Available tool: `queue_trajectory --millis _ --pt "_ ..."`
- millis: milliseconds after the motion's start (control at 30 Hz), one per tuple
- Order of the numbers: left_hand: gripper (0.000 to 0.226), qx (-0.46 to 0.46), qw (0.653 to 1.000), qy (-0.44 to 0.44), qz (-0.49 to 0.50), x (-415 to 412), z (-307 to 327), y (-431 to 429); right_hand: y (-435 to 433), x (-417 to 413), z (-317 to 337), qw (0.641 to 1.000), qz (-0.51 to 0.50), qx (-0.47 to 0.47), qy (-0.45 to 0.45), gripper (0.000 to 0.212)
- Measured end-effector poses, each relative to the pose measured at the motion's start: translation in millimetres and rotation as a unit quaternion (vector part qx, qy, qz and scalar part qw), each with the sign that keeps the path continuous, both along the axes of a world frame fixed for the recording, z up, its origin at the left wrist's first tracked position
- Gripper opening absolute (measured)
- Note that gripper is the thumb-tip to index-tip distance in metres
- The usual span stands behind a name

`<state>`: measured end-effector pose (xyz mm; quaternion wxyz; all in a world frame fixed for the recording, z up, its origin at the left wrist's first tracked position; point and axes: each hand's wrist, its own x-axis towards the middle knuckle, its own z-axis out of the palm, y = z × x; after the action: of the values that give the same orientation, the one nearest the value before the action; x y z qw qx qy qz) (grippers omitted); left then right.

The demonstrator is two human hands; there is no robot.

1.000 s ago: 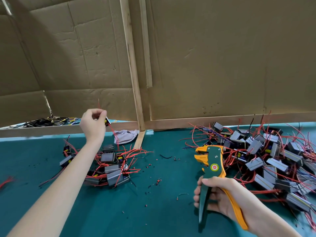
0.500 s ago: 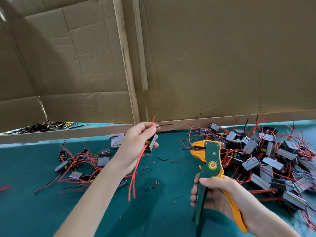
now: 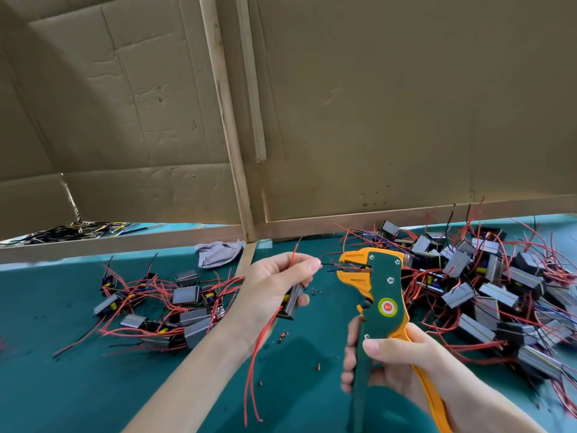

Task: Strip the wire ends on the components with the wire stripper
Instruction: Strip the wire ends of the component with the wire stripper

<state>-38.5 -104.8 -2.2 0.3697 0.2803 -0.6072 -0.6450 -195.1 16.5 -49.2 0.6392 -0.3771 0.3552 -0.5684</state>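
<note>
The left hand (image 3: pixel 274 289) has brought its component (image 3: pixel 292 303) to mid-frame, fingers pinching a dark wire (image 3: pixel 327 264) just beside the wire stripper (image 3: pixel 374 285), which the right hand (image 3: pixel 393 367) grips. Squeezing early could miss the wire, and the hanging red wires (image 3: pixel 259 354) might snag.

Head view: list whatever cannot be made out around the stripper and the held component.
Head view:
- component: mostly covered by the left hand; only its lower end shows.
- dark wire tip: too thin to tell if it sits in the stripper mouth.
- stripper handles: wrapped by the right hand, ends cut by the bottom edge.
- right pile: cut by the right edge.
</note>
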Motion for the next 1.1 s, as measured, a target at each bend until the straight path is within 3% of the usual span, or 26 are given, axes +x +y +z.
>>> queue_trajectory --millis 600,900,1100 --pt "0.013 -0.027 0.998 -0.036 -0.033 -0.1 2.7 7.3 2.5 -1.4 2.7 0.998 0.05 -0.026 0.02 0.043" --pt "0.013 -0.049 0.996 -0.05 -0.047 0.8 4.3 6.4 5.7 0.6 6.4 0.998 0.043 -0.024 0.034 0.023" --pt "0.012 -0.071 0.992 -0.083 -0.063 5.6 9.9 3.0 7.6 1.6 6.1 0.996 0.032 -0.024 0.077 0.035"
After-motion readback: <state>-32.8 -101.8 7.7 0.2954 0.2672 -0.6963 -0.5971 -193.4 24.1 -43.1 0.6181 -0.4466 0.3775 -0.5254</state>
